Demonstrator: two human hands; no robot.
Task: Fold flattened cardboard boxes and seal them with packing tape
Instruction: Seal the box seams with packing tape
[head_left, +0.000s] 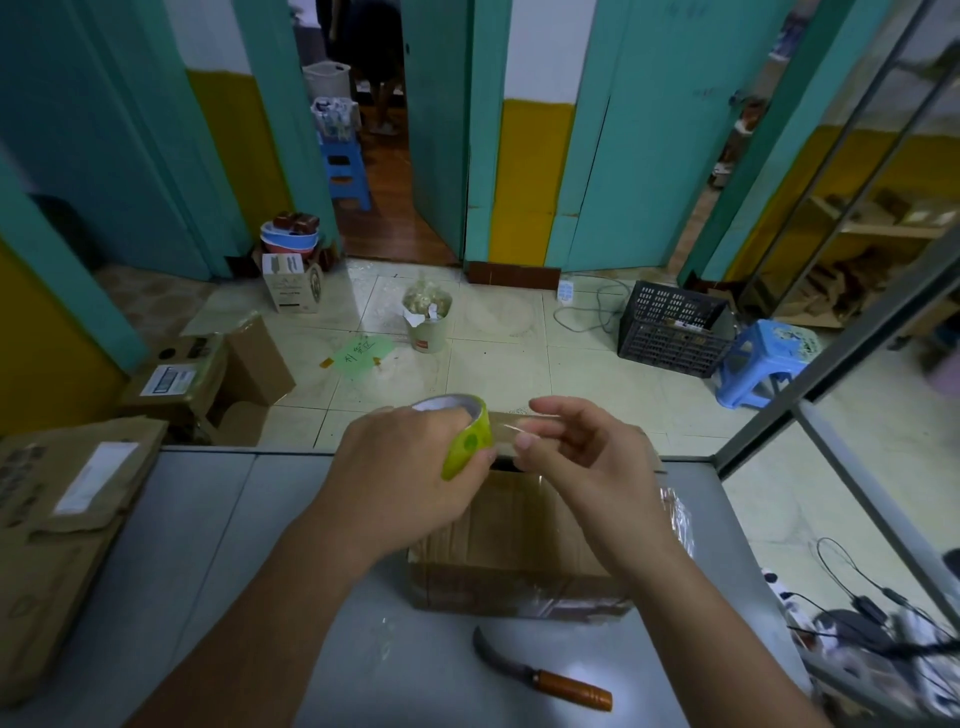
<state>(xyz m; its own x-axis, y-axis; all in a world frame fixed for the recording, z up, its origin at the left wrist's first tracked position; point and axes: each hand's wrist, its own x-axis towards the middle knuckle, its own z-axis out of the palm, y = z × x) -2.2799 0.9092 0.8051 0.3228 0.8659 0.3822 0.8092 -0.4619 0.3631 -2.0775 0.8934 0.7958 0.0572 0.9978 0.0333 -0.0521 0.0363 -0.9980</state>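
Left grip (405, 467) clamps one tape roll (470, 441), right grip (576, 452) pinches its tape end (511, 428) over one box (519, 551).

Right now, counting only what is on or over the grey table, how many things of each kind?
Tape roll: 1
Folded cardboard box: 1
Knife: 1
Stack of flattened cardboard: 1
Total: 4

Packing room: stacked cartons (62, 545), plastic crate (670, 332).
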